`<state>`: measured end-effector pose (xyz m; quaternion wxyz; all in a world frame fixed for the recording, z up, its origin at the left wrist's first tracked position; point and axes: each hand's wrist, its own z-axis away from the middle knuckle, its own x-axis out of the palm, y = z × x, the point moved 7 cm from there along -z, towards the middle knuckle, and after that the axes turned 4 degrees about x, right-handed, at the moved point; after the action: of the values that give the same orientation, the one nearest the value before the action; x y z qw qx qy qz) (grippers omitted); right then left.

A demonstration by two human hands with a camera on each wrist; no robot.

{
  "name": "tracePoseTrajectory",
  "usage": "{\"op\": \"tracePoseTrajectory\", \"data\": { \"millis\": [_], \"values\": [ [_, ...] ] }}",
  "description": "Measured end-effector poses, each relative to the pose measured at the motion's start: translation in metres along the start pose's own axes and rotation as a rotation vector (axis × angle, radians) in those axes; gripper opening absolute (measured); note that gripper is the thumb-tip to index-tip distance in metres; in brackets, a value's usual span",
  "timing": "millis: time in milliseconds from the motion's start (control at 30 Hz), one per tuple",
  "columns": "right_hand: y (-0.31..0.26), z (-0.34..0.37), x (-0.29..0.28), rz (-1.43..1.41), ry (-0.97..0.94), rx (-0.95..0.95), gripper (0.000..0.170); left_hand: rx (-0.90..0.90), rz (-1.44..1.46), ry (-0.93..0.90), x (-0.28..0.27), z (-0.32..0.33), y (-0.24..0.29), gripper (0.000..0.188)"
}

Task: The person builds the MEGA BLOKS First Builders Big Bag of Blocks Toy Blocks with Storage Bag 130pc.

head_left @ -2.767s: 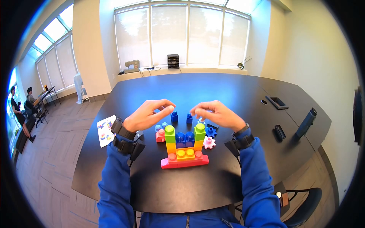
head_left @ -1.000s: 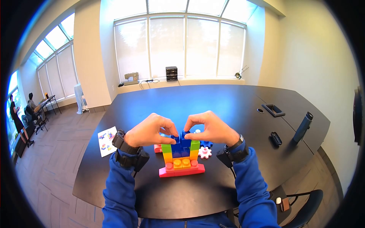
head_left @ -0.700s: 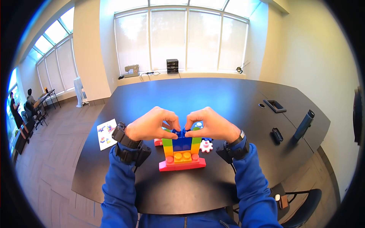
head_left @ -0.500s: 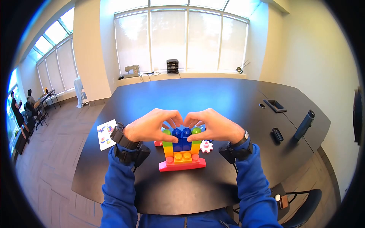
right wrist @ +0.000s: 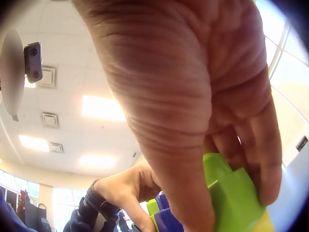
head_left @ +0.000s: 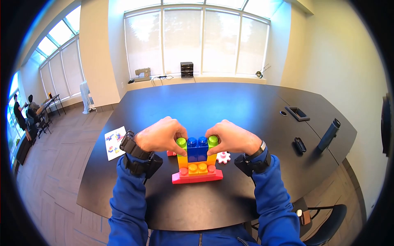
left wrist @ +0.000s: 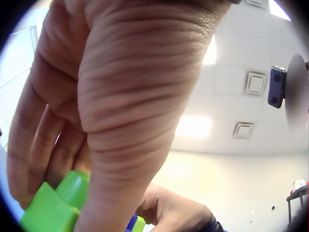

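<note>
A build of toy building blocks stands on the table before me, with a long red base (head_left: pixel 197 178), yellow blocks (head_left: pixel 198 168) above it, blue blocks (head_left: pixel 197 152) in the middle and a green block on each side. My left hand (head_left: pixel 161 136) grips the left green block (left wrist: pixel 50 210), thumb on the near side and fingers behind. On the other side, my right hand (head_left: pixel 234 137) holds the right green block (right wrist: pixel 236 200) the same way. Both green studs show between thumb and fingers. The blue studs stand level with the green ones.
Behind my hands, a pink gear (head_left: pixel 223 157) and a red block (head_left: pixel 171 153) peek out. A printed picture sheet (head_left: pixel 114 143) lies at the left. Further right are a black case (head_left: pixel 300 145), a bottle (head_left: pixel 329 133) and a table hatch (head_left: pixel 297 114).
Two blue blocks that stood beyond the build are now on its middle, set there by both hands. The hands have let them go and moved outward onto the green blocks.
</note>
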<state>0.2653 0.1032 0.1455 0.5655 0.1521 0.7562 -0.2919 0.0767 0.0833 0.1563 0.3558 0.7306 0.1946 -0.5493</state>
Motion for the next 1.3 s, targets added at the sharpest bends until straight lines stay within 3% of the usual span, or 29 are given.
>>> {"op": "tracePoseTrajectory", "data": {
  "millis": [467,533,767,867,933,967,1033,1067,1133,1200,1300],
  "values": [
    [0.007,-0.005,0.011,0.030,0.072,-0.050,0.051,0.089,-0.071,0.058,0.010,-0.007,0.000,0.043],
    [0.007,-0.009,0.018,0.018,-0.047,0.030,0.053,0.062,-0.073,0.018,0.011,-0.008,0.001,0.044],
    [0.007,-0.011,0.020,0.079,-0.025,-0.030,0.055,0.097,-0.078,0.022,0.019,-0.013,-0.002,0.047],
    [0.007,-0.010,0.019,0.060,-0.043,0.010,0.055,0.070,-0.078,-0.099,0.025,-0.016,-0.001,0.054],
    [0.007,-0.009,0.019,0.024,-0.070,-0.015,0.059,0.143,0.143,0.050,0.009,-0.009,0.000,0.055],
    [0.010,-0.008,0.019,0.020,-0.063,-0.012,0.059,0.145,0.140,0.043,0.006,-0.007,-0.004,0.055],
    [0.011,-0.005,0.006,-0.251,0.070,-0.125,0.055,0.040,0.433,0.269,-0.015,-0.004,-0.025,0.052],
    [0.011,-0.004,-0.002,-0.287,0.081,-0.117,0.045,0.044,0.433,0.262,-0.018,-0.003,-0.034,0.052],
    [0.016,-0.003,-0.019,-0.333,0.168,-0.038,0.041,-0.025,0.266,0.425,-0.031,0.003,-0.062,0.042],
    [0.030,0.001,-0.031,-0.332,0.278,0.073,0.031,-0.044,0.183,0.390,-0.018,0.002,-0.089,0.040],
    [0.076,-0.002,-0.019,-0.150,0.349,0.032,0.030,-0.064,0.056,0.305,0.017,-0.011,-0.129,0.041]
  ]
}}
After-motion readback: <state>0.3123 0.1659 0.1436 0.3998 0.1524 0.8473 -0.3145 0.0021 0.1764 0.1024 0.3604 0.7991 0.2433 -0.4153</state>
